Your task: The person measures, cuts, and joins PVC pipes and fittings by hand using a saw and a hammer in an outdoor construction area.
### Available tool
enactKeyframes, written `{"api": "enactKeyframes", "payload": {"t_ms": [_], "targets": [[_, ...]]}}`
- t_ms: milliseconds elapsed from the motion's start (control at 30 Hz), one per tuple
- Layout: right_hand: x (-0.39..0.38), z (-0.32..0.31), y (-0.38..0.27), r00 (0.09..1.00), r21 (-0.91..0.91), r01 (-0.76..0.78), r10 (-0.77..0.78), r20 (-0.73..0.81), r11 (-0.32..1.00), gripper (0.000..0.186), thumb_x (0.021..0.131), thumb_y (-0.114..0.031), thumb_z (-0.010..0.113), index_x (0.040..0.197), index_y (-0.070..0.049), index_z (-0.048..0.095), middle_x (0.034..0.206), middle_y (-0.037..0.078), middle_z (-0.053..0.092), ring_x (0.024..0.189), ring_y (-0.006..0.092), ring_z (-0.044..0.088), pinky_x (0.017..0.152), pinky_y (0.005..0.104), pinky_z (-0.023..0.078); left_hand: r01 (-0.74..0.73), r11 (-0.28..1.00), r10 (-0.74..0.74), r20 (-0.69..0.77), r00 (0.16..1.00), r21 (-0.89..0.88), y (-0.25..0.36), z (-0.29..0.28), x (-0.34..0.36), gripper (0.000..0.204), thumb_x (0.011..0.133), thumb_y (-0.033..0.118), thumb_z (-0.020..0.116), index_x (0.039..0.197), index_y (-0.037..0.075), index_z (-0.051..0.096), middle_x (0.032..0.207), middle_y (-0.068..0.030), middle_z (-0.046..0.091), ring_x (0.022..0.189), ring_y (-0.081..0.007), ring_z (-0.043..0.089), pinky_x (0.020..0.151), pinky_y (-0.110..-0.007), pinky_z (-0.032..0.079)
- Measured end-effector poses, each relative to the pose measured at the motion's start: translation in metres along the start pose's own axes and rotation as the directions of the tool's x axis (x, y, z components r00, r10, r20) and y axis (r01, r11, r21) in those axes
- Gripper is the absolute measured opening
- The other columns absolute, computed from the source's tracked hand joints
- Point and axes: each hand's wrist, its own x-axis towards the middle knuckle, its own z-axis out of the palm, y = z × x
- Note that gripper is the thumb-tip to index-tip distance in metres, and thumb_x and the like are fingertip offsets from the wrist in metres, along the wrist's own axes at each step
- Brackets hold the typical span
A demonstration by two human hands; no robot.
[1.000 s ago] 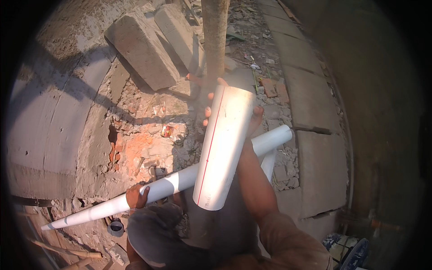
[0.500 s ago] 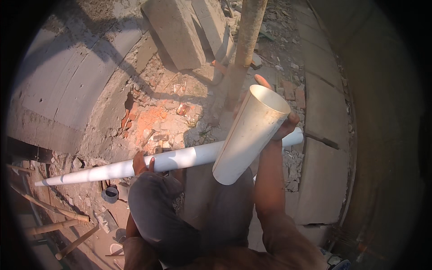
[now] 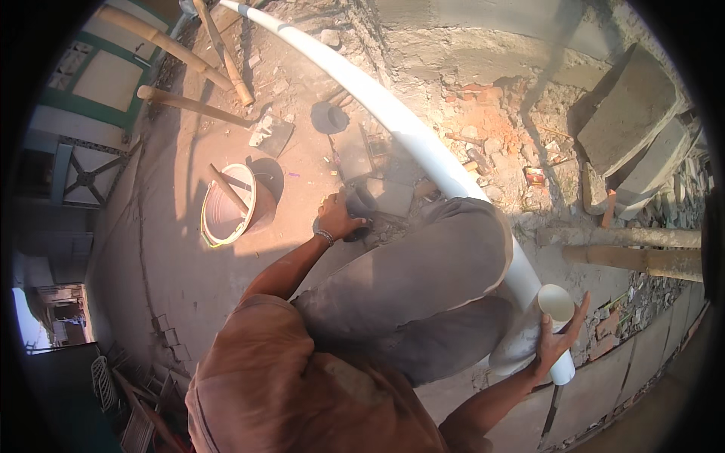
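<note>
My right hand (image 3: 557, 341) holds a short, wide white pipe (image 3: 521, 343), thumb along one side and fingers on the other; its round mouth points up and away. A long white pipe (image 3: 415, 136) runs from the far upper left, past my bent knee, its near end emerging beside my right hand. My left hand (image 3: 338, 217), with a bracelet on the wrist, is low by the ground at a dark grey cup (image 3: 361, 201), thumb across its side and fingers curled against it. A second dark grey cup (image 3: 330, 118) stands farther off.
A pale bucket (image 3: 264, 215) with a stick in it stands left of my left hand. Bamboo poles (image 3: 192, 106) lie at the upper left. Concrete slabs (image 3: 630, 113) and rubble are at the right, near more poles (image 3: 634, 260). A flat board (image 3: 272, 136) lies near the second cup.
My view has swung left. My left hand has left the long pipe and reached down to a dark grey cup. My right hand has lowered the short pipe beside the long pipe's near end.
</note>
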Motion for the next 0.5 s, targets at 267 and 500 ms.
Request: {"api": "enactKeyframes", "payload": {"t_ms": [267, 500], "targets": [[-0.047, 0.055, -0.033, 0.924, -0.439, -0.067, 0.221, 0.311, 0.896, 0.119, 0.067, -0.025, 0.095, 0.162, -0.004, 0.027, 0.152, 0.028, 0.050, 0.137, 0.0467, 0.051, 0.112, 0.0526, 0.045, 0.165, 0.903, -0.116, 0.146, 0.982, -0.397, -0.063, 0.053, 0.034, 0.111, 0.057, 0.046, 0.100, 0.143, 0.004, 0.046, 0.140, -0.0248, 0.057, 0.133, -0.0394, 0.057, 0.108, -0.046, 0.049], [-0.039, 0.025, -0.008, 0.974, -0.269, -0.192, 0.217, 0.068, 0.944, 0.054, 0.102, -0.034, 0.063, 0.151, -0.011, 0.053, 0.143, 0.016, 0.063, 0.128, 0.0371, 0.060, 0.110, 0.0460, 0.046, -0.253, 0.856, 0.231, -0.105, 0.967, -0.451, -0.006, -0.021, 0.055, 0.105, 0.058, 0.034, 0.099, 0.148, 0.008, 0.049, 0.142, -0.0196, 0.057, 0.135, -0.0373, 0.055, 0.114, -0.045, 0.046]]}}
